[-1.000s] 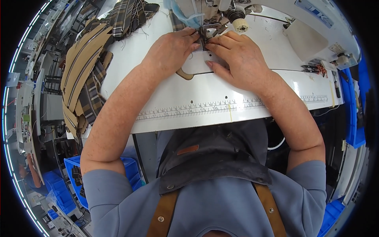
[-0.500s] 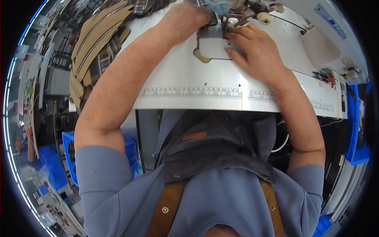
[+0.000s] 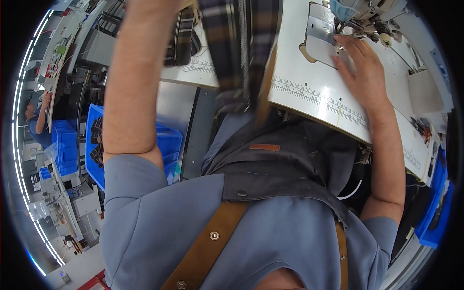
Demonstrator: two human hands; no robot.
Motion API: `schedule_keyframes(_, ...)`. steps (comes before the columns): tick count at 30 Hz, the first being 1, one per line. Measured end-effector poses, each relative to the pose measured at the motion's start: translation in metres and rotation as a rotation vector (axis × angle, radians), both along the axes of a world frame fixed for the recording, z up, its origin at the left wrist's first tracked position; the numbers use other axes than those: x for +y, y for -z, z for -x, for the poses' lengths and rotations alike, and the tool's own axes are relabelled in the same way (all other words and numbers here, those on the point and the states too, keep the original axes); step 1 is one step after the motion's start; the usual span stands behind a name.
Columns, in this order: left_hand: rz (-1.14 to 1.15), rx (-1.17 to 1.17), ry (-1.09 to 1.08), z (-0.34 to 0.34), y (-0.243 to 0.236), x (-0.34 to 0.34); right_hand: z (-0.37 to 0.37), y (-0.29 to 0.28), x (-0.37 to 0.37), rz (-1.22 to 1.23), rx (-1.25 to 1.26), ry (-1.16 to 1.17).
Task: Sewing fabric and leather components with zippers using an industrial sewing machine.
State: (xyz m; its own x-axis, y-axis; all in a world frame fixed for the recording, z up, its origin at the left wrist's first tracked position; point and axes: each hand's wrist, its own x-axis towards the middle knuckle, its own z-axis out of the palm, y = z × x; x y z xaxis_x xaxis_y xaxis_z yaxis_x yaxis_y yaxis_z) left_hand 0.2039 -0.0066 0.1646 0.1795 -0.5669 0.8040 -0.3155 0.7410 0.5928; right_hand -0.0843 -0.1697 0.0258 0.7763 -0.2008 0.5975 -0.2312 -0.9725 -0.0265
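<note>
At the upper left my left forearm reaches up past the top edge, so my left hand is out of sight. Beside that forearm hangs a blurred dark plaid fabric piece (image 3: 232, 53) with a zipper-like strip down it; what holds it up is not shown. It hangs in front of the near edge of the white table. My right hand (image 3: 365, 72) lies palm down with fingers stretched on the bed of a sewing machine (image 3: 382, 36), touching the side of the metal plate (image 3: 319, 36). Nothing shows in its grasp.
More folded plaid fabric (image 3: 185, 41) lies on the white work table (image 3: 314, 99), left of the hanging piece. A printed ruler runs along the near edge. A blue bin (image 3: 169, 145) with dark items stands at lower left. A person (image 3: 41, 118) is far left.
My left hand has left the machine and gone out past the top edge. Plaid fabric now hangs at the table's front. The view has shifted left; my right hand stays by the plate.
</note>
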Motion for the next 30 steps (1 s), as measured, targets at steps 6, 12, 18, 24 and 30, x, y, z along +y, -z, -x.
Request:
schedule_keyframes(6, -0.384, -0.009, -0.012, 0.037, 0.135, -0.075, -0.007, -0.006, 0.017, -0.153, -0.203, -0.09)
schedule_keyframes(12, -0.58, -0.204, -0.135, 0.058, 0.152, -0.101, -0.003, -0.002, 0.005, 0.088, -0.088, -0.118)
schedule_keyframes(18, -0.284, -0.91, -0.28, 0.043, 0.133, -0.108, -0.002, 0.006, -0.001, 0.085, -0.029, -0.124)
schedule_keyframes(24, -0.354, -0.932, -0.108, 0.076, 0.127, -0.073, 0.004, 0.007, 0.001, 0.024, 0.04, -0.129)
schedule_keyframes(30, -0.418, -0.867, -0.181, 0.08, 0.142, -0.071, 0.003, 0.005, 0.002, 0.011, 0.019, -0.123)
